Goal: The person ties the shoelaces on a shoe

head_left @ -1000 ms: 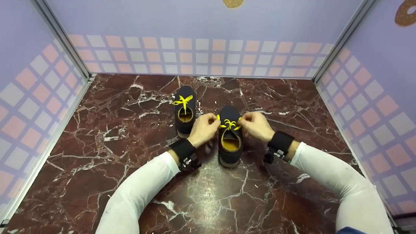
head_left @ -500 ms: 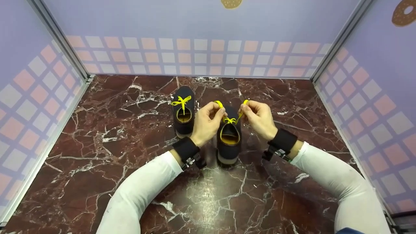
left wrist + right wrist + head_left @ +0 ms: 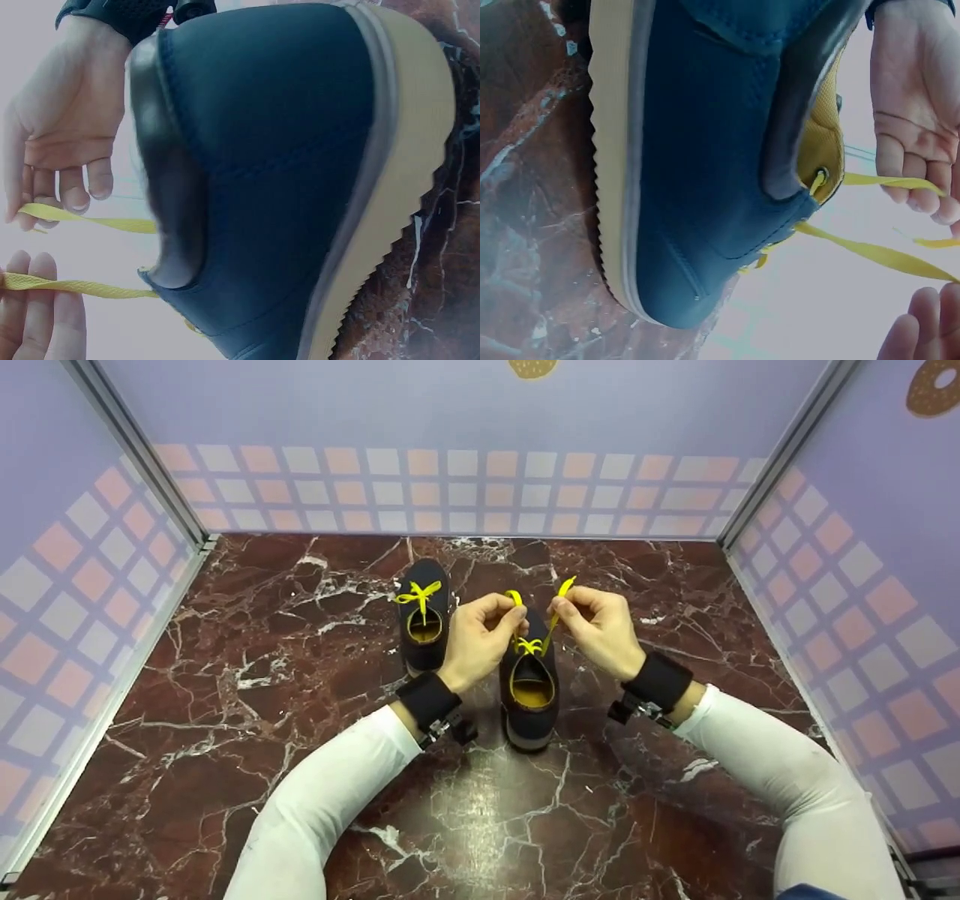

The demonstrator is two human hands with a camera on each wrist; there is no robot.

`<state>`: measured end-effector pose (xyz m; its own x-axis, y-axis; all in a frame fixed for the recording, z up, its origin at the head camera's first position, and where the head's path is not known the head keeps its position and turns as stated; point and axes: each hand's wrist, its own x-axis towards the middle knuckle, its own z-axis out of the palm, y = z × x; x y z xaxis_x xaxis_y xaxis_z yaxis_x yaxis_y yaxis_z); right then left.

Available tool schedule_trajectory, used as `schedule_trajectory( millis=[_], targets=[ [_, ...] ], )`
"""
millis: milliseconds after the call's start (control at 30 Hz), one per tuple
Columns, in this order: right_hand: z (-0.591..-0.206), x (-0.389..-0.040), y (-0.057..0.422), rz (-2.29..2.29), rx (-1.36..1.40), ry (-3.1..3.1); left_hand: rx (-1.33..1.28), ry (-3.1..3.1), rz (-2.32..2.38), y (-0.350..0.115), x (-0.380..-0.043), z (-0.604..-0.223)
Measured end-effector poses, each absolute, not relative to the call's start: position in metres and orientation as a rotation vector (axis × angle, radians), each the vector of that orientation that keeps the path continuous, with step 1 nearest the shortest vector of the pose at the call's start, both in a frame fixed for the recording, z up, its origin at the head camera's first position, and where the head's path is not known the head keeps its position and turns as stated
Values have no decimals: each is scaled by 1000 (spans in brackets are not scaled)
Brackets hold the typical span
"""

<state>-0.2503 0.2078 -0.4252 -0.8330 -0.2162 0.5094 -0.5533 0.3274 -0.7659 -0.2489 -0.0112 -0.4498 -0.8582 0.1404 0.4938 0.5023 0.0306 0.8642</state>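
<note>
A dark shoe (image 3: 531,724) with a yellow lining stands on the floor, toe pointing away. My left hand (image 3: 480,643) pinches one end of its yellow lace (image 3: 514,597) above the left side. On the right, my right hand (image 3: 606,631) pinches the other lace end (image 3: 568,584), whose tip sticks up past the fingers. Both lace ends run taut from the eyelets in the left wrist view, where the shoe's dark side (image 3: 277,150) and pale ridged sole (image 3: 416,112) fill the middle. The right wrist view shows the lace (image 3: 877,253) leaving the top eyelets.
To the left stands a second dark shoe (image 3: 428,572), its yellow lace tied in a bow (image 3: 421,592). The floor (image 3: 300,780) is red-brown marble pattern. Purple panels with pink and white squares (image 3: 465,491) enclose the back and sides.
Both hands have risen from beside the shoe, drawing the lace ends up and away from it. More of the right lace tip now shows above the right hand.
</note>
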Motion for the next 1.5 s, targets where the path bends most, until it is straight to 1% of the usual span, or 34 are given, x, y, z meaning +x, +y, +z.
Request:
schedule_trajectory(
  millis=[267, 600, 800, 1133, 1500],
  targets=[
    [-414, -253, 207, 1399, 861, -2176, -696, -2123, -1836, -10, -250, -445],
    [-401, -264, 208, 1510, 1003, -2138, -736, -2254, -1822, -11, -254, -435],
    [-395, -267, 206, 1482, 1065, -2192, -814, -2339, -1689, -11, -257, -433],
    [-392, -274, 202, 1459, 1052, -2242, -890, -2393, -1472, -6, -259, -435],
    [-394, -275, 198, 1524, 979, -2254, -845, -2450, -1357, -2, -259, -435]
  ],
)
